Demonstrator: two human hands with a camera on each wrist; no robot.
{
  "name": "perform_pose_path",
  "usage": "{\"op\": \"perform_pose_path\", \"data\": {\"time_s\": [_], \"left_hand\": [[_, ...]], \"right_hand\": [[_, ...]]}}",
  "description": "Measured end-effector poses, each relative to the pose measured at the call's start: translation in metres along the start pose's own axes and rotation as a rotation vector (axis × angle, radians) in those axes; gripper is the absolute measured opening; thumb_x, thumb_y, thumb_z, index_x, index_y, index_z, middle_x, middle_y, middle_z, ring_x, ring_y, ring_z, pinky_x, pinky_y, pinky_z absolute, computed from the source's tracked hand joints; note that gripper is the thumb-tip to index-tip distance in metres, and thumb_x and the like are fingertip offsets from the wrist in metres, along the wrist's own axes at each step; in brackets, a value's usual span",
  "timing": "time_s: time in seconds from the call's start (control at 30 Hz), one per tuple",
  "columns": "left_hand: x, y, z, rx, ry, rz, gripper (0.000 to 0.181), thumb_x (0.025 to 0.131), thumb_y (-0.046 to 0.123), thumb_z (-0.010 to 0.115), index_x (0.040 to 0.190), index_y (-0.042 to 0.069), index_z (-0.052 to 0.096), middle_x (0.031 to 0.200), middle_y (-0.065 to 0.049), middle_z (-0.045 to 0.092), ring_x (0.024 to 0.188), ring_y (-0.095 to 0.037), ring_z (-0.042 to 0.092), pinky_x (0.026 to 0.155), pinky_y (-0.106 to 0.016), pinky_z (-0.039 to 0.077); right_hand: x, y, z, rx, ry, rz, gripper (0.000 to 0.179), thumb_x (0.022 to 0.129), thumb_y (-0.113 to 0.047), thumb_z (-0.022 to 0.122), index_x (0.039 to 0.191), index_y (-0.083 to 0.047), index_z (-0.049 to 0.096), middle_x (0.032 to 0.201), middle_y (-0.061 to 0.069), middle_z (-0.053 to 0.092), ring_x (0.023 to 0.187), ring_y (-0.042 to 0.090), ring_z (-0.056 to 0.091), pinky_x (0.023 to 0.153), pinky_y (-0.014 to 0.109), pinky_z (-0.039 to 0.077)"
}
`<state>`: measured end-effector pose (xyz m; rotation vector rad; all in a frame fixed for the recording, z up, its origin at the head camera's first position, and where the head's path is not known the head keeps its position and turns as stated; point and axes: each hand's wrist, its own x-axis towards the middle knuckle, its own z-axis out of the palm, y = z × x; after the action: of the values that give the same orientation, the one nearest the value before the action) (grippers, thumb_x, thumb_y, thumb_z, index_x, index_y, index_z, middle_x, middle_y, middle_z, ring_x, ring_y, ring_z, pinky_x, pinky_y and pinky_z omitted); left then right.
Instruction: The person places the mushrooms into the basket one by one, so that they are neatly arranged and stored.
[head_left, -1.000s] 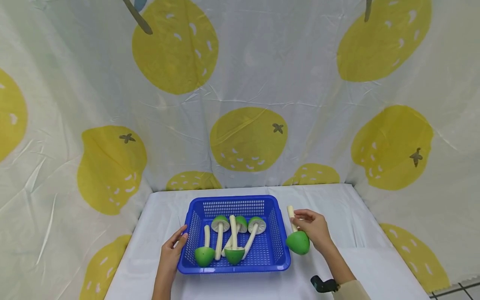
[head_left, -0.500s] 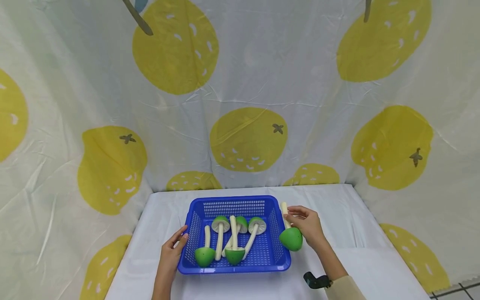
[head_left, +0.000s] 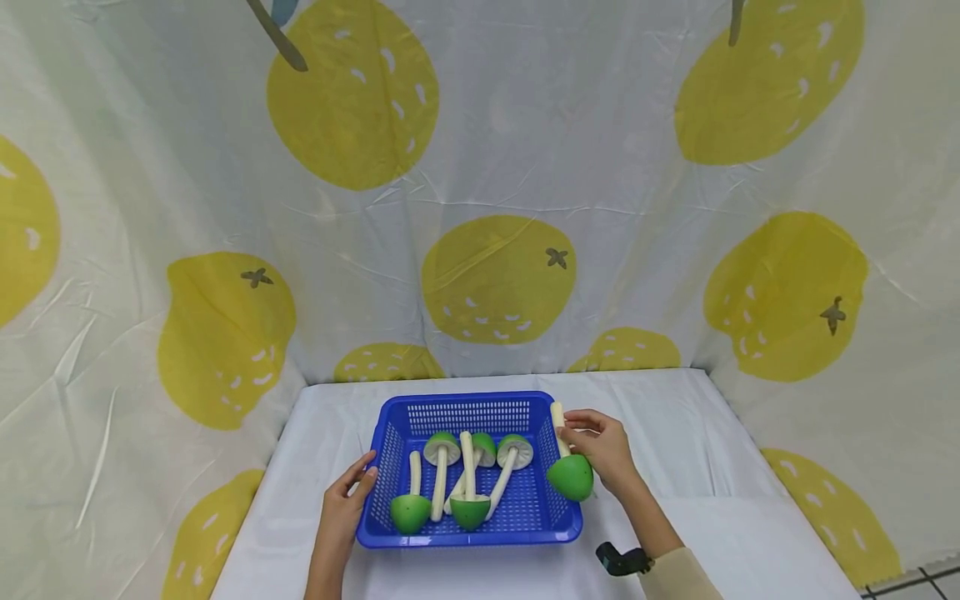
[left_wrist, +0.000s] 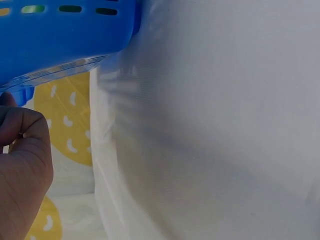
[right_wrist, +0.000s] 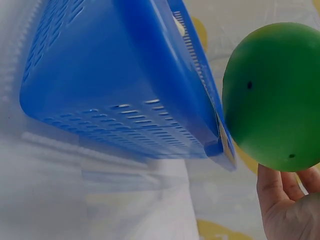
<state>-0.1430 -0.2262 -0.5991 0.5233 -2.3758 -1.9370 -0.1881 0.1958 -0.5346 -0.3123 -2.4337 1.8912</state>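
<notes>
My right hand (head_left: 602,452) pinches the pale stem of a toy mushroom (head_left: 572,477) with a green cap, which hangs cap down over the right rim of the blue basket (head_left: 468,539). In the right wrist view the dark-dotted cap (right_wrist: 277,95) hides most of the stem, and the fingers show below it. At the basket's left side, my left hand (head_left: 347,500) grips the rim, thumb on the near side. In the left wrist view only part of that hand (left_wrist: 25,165) shows below the basket wall (left_wrist: 60,40). Several more green-capped mushrooms (head_left: 410,513) lie inside the basket.
A white cloth (head_left: 645,392) covers the table under the basket. Behind and at both sides hangs a pale curtain (head_left: 495,125) printed with yellow lemons. A black wrist strap mount (head_left: 622,560) sits on the right forearm.
My right hand has moved left with the mushroom, from beside the basket to over its right rim. The left hand and the basket stay put.
</notes>
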Motion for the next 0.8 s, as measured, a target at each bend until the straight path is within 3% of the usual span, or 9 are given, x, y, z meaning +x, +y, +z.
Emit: {"op": "perform_pose_path", "data": {"time_s": [0.2,0.8], "left_hand": [[0.0,0.0,0.0,-0.011,-0.001,0.001,0.051,0.099,0.046,0.067,0.144,0.022,0.062,0.116,-0.006,0.06,0.1,-0.016,0.059,0.078,-0.02,0.052],[0.0,-0.001,-0.001,0.006,0.019,0.015,0.049,0.1,0.046,0.065,0.143,0.022,0.064,0.116,-0.006,0.06,0.105,-0.016,0.056,0.08,-0.019,0.051]], "right_hand": [[0.0,0.0,0.006,0.013,-0.014,0.003,0.039,0.088,-0.021,0.084,0.12,-0.004,0.071,0.114,0.016,0.07,0.09,0.018,0.07,0.071,0.03,0.062],[-0.003,0.002,0.034,0.055,-0.094,-0.031,0.029,0.088,-0.013,0.082,0.114,-0.005,0.073,0.105,0.014,0.072,0.083,0.02,0.073,0.065,0.032,0.061]]}}
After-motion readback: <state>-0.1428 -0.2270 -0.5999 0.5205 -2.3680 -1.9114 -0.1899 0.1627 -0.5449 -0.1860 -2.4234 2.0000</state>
